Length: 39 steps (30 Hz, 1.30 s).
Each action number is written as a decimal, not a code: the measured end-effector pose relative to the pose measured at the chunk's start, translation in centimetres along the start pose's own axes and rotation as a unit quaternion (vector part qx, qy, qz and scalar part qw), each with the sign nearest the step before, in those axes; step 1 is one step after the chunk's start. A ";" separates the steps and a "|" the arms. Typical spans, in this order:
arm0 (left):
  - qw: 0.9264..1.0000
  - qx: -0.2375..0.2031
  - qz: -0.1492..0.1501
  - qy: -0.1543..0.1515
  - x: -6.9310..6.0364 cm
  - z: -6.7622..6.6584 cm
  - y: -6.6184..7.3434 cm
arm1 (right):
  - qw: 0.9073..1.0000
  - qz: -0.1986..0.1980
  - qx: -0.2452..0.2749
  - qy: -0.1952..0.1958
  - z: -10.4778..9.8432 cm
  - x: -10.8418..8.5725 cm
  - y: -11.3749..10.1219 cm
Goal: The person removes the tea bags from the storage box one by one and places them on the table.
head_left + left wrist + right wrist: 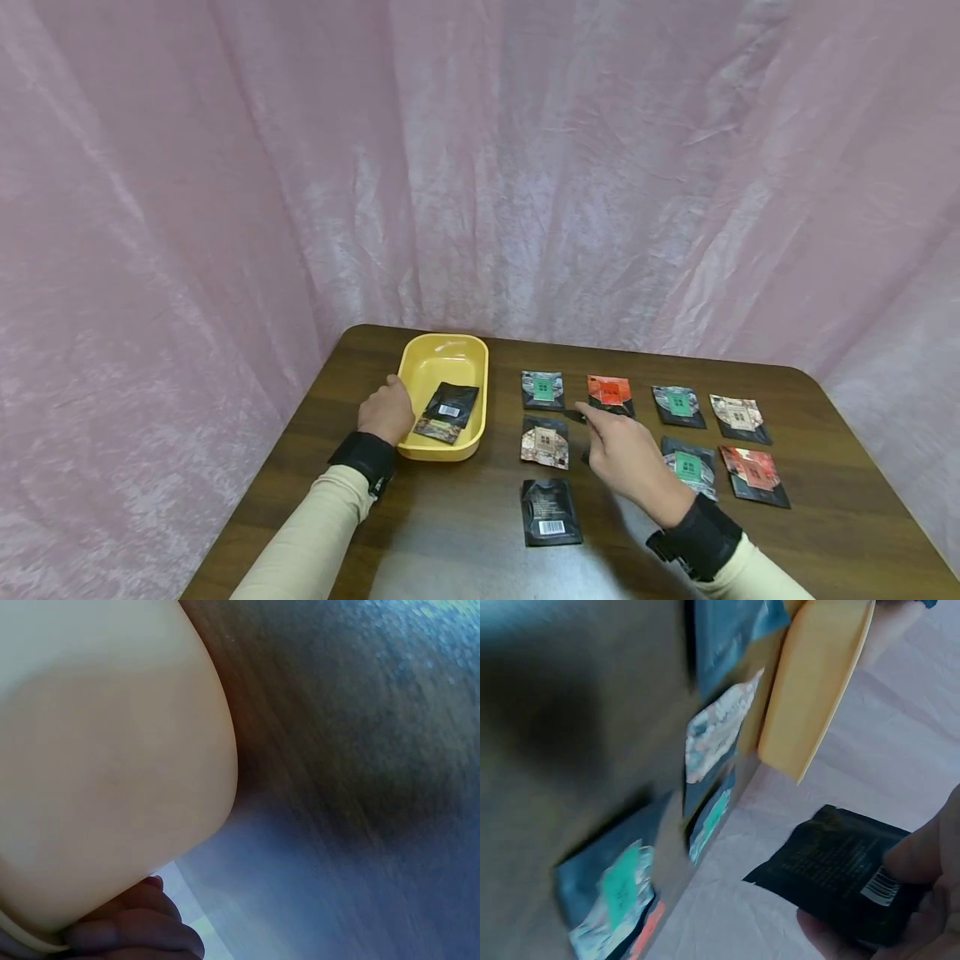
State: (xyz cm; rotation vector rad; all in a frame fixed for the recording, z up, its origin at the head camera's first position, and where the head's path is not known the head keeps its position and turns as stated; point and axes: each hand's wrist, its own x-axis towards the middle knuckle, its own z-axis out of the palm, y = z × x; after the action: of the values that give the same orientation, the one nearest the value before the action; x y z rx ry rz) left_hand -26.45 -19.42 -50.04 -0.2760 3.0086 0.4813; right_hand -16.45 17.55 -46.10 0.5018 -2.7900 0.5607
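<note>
My left hand (386,412) grips the left rim of a yellow plastic tray (426,452). Inside the tray lie dark packets (459,397), overlapping, one with a barcode facing up. In the left wrist view, curled fingers (142,930) show at the lower edge beside the tray's pale wall. My right hand (626,454) pinches a small black foil packet (840,870) between thumb and fingers, its barcode side showing in the right wrist view. From the head that packet is mostly hidden by the hand, which hovers among the packets on the table.
Several flat packets lie on the brown wooden table (465,533): green-labelled (542,389), red-labelled (611,393) and beige-labelled (545,442). A black packet (551,512) lies barcode up near the front. More packets (754,477) lie at the right. A pink curtain (480,167) hangs behind.
</note>
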 end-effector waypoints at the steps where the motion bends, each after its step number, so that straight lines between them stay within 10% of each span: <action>1: 1.000 0.000 -0.001 0.000 0.0 -0.1 0.0 | 1.000 0.002 -0.001 -0.003 -0.1 -0.7 0.0; 17: 1.000 0.006 -0.012 -0.009 0.1 -0.2 -0.3 | 0.997 0.045 -0.032 -0.057 -0.9 -8.4 -0.3; 39: 1.000 -0.006 -0.014 -0.020 0.1 -0.1 -0.3 | 0.964 0.047 -0.012 -0.263 0.2 -9.8 1.9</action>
State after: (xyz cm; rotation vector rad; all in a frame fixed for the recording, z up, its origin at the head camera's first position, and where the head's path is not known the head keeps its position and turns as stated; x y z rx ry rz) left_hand -26.48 -19.72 -50.07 -0.3047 2.9592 0.4953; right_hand -8.32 21.90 -49.91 0.5881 -3.3349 0.4658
